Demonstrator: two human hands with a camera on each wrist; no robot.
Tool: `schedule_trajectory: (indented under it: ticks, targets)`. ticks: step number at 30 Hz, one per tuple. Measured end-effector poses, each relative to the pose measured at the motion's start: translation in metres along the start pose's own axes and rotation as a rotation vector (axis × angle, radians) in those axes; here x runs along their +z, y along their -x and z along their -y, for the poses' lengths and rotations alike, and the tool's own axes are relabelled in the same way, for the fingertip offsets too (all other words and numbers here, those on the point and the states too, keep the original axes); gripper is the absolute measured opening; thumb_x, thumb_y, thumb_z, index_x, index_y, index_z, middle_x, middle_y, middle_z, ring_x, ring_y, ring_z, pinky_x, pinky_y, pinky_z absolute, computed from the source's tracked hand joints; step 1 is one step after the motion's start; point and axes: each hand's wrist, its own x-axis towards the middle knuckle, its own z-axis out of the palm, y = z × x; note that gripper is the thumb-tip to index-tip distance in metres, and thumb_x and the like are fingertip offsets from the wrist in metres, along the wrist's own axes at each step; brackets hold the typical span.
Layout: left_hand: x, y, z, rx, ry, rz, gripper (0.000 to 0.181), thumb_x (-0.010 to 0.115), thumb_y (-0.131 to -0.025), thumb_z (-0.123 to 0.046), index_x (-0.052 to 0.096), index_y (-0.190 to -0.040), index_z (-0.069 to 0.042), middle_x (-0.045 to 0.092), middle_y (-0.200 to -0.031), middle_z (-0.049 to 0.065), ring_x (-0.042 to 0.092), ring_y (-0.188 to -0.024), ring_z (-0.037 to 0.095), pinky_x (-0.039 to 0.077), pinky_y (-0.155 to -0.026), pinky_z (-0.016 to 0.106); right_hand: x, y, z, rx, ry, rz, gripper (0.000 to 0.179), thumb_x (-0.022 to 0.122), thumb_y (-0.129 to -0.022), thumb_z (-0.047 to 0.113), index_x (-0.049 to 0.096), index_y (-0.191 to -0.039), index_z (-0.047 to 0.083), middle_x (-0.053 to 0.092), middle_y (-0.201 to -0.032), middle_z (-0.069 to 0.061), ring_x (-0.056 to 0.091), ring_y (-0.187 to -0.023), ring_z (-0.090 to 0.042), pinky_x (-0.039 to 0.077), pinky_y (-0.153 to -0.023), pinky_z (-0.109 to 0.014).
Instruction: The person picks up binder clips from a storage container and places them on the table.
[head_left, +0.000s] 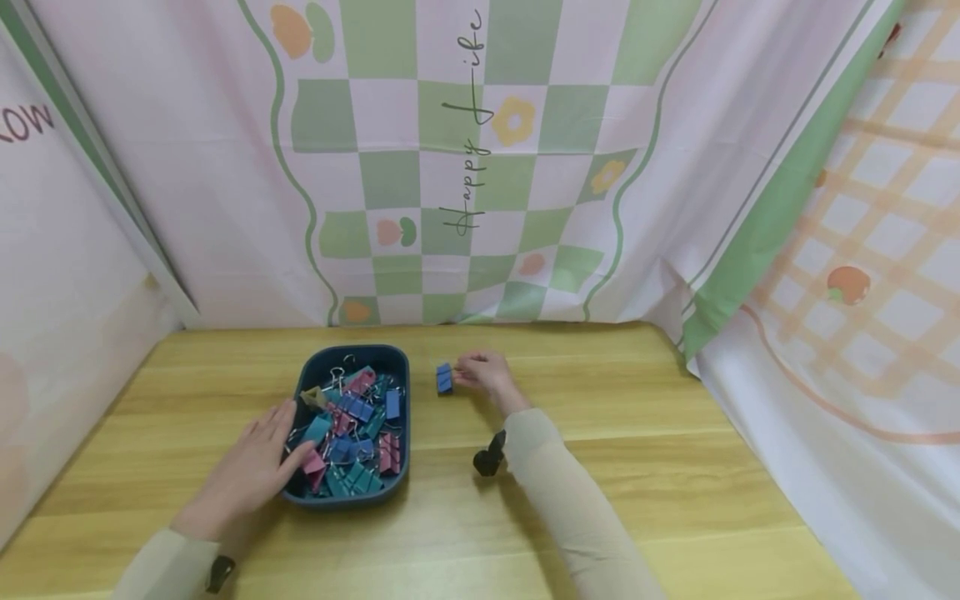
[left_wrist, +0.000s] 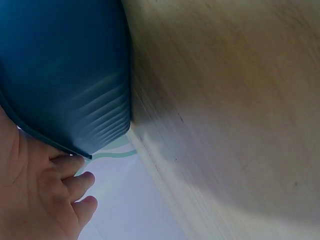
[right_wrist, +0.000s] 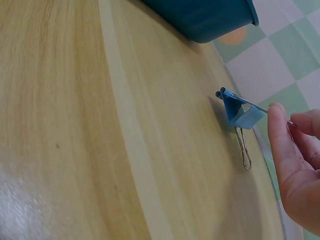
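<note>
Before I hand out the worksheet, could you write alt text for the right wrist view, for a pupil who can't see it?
A right hand pinches one wire handle of a blue clip, while the other handle sticks out free. Around it are a wood-grain table, part of a teal tray and a green-and-white checked curtain.

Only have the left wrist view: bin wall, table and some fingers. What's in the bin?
Observer: Head view shows a pile of binder clips, mostly pink, blue and teal.
Operator: Any outside it?
Observer: One blue clip, to the right of the bin.
Operator: Held how?
Observer: Per the right wrist view, the right hand pinches it by one wire handle.
</note>
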Motion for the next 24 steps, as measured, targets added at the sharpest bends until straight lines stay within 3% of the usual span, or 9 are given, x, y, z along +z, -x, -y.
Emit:
schedule_trajectory:
  ticks: [16, 24]
  targets:
    - [-0.0007, -0.0003, -0.0017, -0.006, 0.009, 0.004, 0.078, 0.038, -0.096, -0.049, 0.021, -0.139, 0.014, 0.02, -0.144, 0.031, 0.018, -0.13, 0.047, 0.015, -0.104, 0.058, -0.0026, -0.0041, -0.0063, -0.004, 0.05, 0.026, 0.023, 0.056, -0.089, -0.001, 0.054, -0.11, -0.011, 0.062, -0.096, -0.021, 0.064, -0.073, -0.019, 0.054, -0.073, -0.029]
    - [-0.0003, 0.0, -0.0014, -0.004, 0.007, 0.003, 0.078, 0.038, -0.096, -0.048, 0.021, -0.139, 0.014, 0.019, -0.144, 0.031, 0.018, -0.13, 0.047, 0.014, -0.104, 0.058, -0.009, -0.0032, -0.0034, -0.01, 0.145, 0.032, 0.031, 0.061, -0.088, 0.008, 0.056, -0.116, -0.004, 0.062, -0.097, -0.017, 0.061, -0.065, -0.015, 0.054, -0.063, -0.026]
